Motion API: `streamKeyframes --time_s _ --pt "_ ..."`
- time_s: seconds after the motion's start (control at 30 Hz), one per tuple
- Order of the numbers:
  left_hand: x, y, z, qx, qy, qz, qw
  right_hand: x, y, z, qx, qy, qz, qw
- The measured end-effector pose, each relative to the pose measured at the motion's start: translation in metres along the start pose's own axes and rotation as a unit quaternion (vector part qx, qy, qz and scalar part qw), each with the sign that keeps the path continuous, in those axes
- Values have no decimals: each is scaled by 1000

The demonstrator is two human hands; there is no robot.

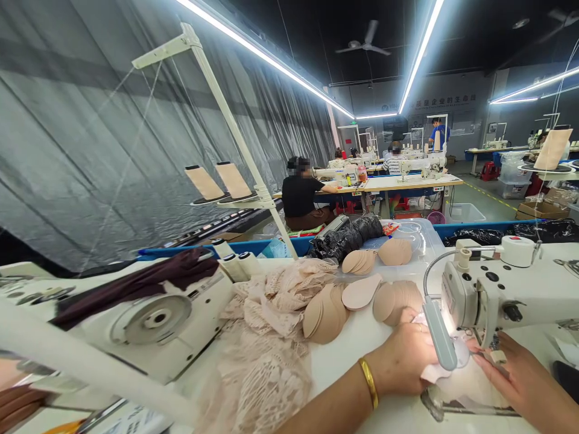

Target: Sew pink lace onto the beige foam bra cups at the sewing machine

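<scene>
Head view: left hand point(402, 355), gold bangle at the wrist, fingers pressed together on pale thin fabric piece point(452, 377) under the white sewing machine point(497, 295). Right hand point(520, 377) lies flat on it opposite. Fabric likely light, limp; best held at edges. Beige foam cups point(325, 313) lie beyond the left hand on the white bench point(344, 361).

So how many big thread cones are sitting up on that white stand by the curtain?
2. The left thread cone and the right thread cone stand side by side on the white stand. Another beige cone sits far right, on a different stand.
</scene>
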State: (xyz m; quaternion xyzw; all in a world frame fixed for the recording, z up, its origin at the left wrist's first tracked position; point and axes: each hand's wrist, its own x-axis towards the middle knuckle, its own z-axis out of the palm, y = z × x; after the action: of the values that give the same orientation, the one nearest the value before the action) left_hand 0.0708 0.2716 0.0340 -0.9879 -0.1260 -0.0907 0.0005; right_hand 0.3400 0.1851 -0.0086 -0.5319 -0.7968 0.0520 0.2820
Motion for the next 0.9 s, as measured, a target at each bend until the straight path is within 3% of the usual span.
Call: streamKeyframes --time_s 0.57,0.9 --pt "-1 0 5 14 3 -1 1000 -5 -2 -1 -1 7 4 1000" --pt "-4 6 11 43 22 -19 999 -12 16 5 -68 -11 -13 998"
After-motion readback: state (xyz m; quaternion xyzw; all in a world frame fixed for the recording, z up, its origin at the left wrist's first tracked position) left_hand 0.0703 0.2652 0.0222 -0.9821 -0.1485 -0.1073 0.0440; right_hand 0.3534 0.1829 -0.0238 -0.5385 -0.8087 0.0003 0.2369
